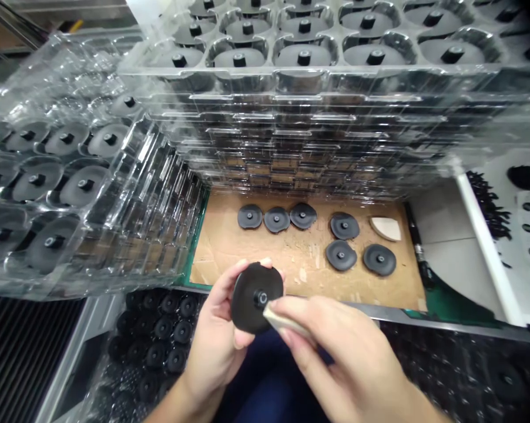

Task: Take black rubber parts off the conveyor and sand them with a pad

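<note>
"While a person leans over a cardboard sheet (230, 249), the left hand (214, 329) cradles a dark disc (245, 299), face up, near the sheet's front edge."

"How do the fingers stand?"

"On the left they curl around and beneath the disc, tips showing at its rim. The right hand (348, 341) pinches a cream piece (287, 324) between thumb and fingers, with little gap beyond its thickness."

"Where does that piece meet the disc?"

"Its tip is at the disc's face, just beside the central stub; whether it touches the stub, one cannot tell."

"What lies on the sheet?"

"Six similar discs, each with a stub upward: a row of three (277, 220) at left and a looser group of three (341, 256) at right. Near that group rests a cream wedge (387, 229)."

"And around the workplace?"

"Clear plastic trays filled with discs rise in a tall stack ahead (304, 79) and another stack at left (146, 194). Below, at lower left, more dark round parts (163, 329) sit in rows. At right, beyond a white ledge (489, 241), small dark pieces (489, 205) lie heaped."
</note>
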`<move>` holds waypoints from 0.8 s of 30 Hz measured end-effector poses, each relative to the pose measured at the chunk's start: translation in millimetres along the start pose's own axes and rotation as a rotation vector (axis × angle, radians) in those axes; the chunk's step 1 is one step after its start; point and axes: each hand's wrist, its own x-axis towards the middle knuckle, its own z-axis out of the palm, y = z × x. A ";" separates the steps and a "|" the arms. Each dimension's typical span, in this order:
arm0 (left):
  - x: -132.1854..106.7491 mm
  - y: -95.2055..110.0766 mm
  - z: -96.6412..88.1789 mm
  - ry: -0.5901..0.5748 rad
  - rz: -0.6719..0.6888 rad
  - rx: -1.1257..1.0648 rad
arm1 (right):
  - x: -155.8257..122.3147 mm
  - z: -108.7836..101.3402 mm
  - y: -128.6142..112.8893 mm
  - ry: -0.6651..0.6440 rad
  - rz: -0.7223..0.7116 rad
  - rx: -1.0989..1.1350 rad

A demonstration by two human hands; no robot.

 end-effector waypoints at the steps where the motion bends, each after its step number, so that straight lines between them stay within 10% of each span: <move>1: 0.7 -1.0 -2.1 0.005 0.009 0.005 | 2.0 1.7 -0.2 -0.020 0.006 -0.004; 13: 9.6 -1.4 -8.3 0.058 -0.006 -0.012 | 9.0 2.4 8.5 0.028 0.131 0.093; 19: 12.7 -1.3 -9.3 0.024 -0.023 -0.085 | -16.9 14.4 41.7 0.200 0.596 0.241; 24: 17.5 -2.8 -10.1 0.044 -0.053 -0.097 | -51.7 34.4 65.7 0.043 0.687 0.319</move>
